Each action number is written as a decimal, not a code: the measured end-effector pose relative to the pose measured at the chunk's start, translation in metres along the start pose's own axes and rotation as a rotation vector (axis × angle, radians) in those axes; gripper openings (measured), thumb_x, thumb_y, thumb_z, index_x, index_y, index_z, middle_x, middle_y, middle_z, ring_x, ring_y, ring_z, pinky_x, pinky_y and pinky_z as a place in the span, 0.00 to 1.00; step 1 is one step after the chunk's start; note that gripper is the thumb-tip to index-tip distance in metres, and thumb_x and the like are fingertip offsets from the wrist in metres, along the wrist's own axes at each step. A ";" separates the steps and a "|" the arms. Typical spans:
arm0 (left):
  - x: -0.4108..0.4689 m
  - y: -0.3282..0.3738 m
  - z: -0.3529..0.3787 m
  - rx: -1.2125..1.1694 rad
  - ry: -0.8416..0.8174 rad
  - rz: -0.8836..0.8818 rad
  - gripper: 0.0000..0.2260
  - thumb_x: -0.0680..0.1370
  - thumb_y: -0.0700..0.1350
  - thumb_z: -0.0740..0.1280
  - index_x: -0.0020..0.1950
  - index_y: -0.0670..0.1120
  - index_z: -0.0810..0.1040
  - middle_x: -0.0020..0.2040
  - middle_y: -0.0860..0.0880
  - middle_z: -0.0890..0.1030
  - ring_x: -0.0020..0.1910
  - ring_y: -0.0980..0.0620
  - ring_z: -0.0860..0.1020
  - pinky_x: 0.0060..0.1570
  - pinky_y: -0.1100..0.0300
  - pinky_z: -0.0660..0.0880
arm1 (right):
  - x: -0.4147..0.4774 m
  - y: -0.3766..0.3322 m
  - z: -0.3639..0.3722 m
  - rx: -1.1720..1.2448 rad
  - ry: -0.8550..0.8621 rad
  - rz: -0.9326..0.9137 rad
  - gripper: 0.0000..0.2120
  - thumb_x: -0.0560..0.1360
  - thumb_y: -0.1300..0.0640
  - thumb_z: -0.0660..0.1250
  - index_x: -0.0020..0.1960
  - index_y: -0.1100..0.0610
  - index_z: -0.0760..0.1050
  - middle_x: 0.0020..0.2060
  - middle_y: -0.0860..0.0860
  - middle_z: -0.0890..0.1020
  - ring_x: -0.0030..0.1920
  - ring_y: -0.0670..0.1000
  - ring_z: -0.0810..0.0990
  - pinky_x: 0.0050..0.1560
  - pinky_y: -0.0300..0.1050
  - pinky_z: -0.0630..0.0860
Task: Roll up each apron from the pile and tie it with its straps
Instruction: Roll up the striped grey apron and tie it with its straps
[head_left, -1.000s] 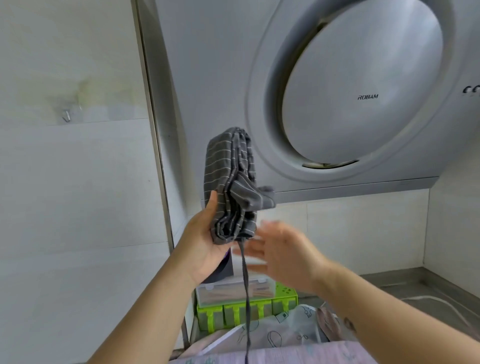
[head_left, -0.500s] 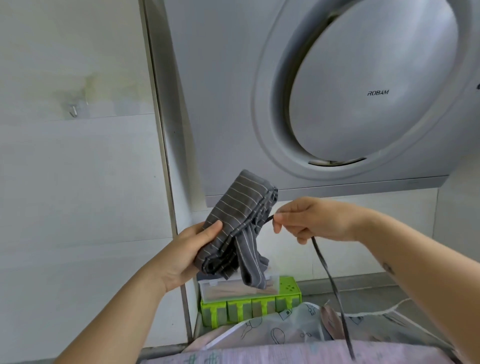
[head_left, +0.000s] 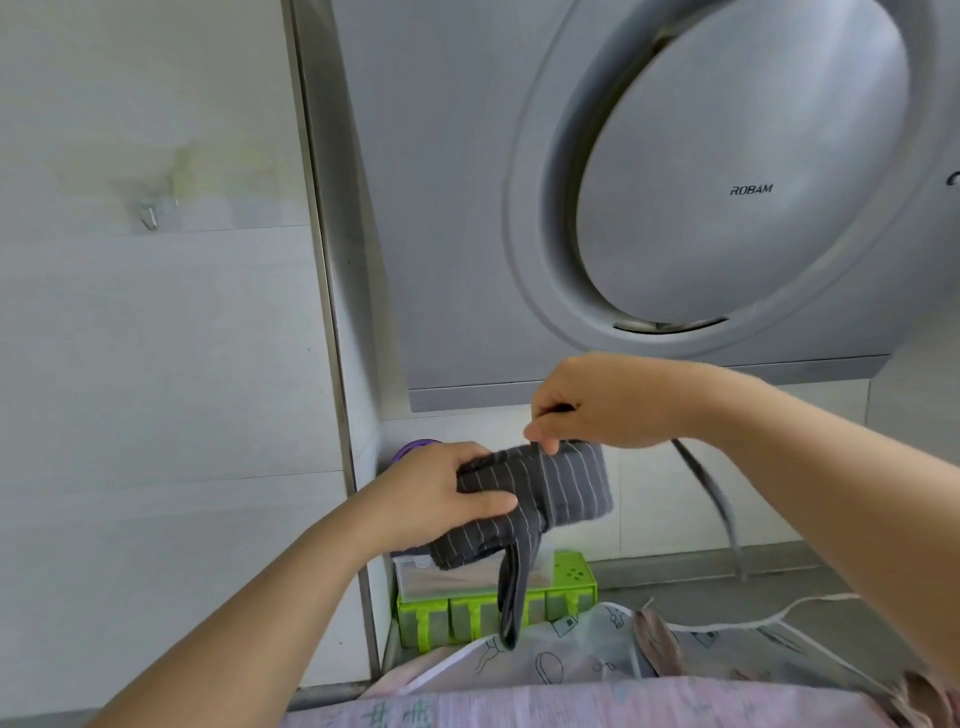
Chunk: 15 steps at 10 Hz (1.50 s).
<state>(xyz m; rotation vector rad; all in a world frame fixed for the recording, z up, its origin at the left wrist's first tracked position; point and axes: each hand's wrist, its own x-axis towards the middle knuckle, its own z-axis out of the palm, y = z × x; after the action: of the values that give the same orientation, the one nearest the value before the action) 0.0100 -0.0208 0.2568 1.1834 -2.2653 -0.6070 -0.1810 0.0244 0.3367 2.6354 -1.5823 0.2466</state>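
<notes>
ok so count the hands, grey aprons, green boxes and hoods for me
hands: 2, left hand and right hand
grey apron: 1
green box: 1
hood: 1
total: 5

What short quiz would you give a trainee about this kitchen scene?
1. True or false: the left hand grips the rolled grey striped apron.
2. What do the fingers of the right hand pinch? A) the dark strap B) a spoon C) a cup
3. Fill in: the brand name on the range hood reads ____.

Key: 1 true; 2 A; 3 ROBAM.
</notes>
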 end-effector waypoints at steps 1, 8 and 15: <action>-0.007 0.019 0.001 0.042 -0.115 0.070 0.13 0.73 0.52 0.72 0.56 0.53 0.77 0.46 0.56 0.81 0.42 0.60 0.81 0.44 0.63 0.80 | 0.006 0.012 -0.006 0.031 -0.017 -0.031 0.14 0.78 0.46 0.62 0.41 0.52 0.80 0.30 0.49 0.75 0.27 0.47 0.66 0.32 0.39 0.64; -0.019 0.001 -0.003 -0.497 0.241 0.039 0.18 0.70 0.56 0.73 0.58 0.53 0.78 0.50 0.51 0.85 0.49 0.50 0.83 0.56 0.47 0.78 | -0.014 0.013 0.090 0.395 0.276 0.045 0.15 0.82 0.55 0.56 0.42 0.53 0.79 0.33 0.41 0.79 0.37 0.41 0.76 0.40 0.32 0.70; -0.001 0.003 0.030 0.173 0.193 0.079 0.17 0.75 0.52 0.69 0.63 0.53 0.75 0.52 0.56 0.78 0.51 0.58 0.77 0.54 0.58 0.75 | -0.016 0.000 0.027 -0.448 -0.104 -0.028 0.14 0.80 0.50 0.58 0.46 0.55 0.78 0.44 0.49 0.80 0.43 0.53 0.79 0.46 0.47 0.76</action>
<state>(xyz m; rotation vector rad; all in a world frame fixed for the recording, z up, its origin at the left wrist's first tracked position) -0.0097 -0.0146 0.2353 1.1719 -2.2207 -0.2590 -0.1856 0.0348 0.3075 2.3484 -1.4218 -0.2255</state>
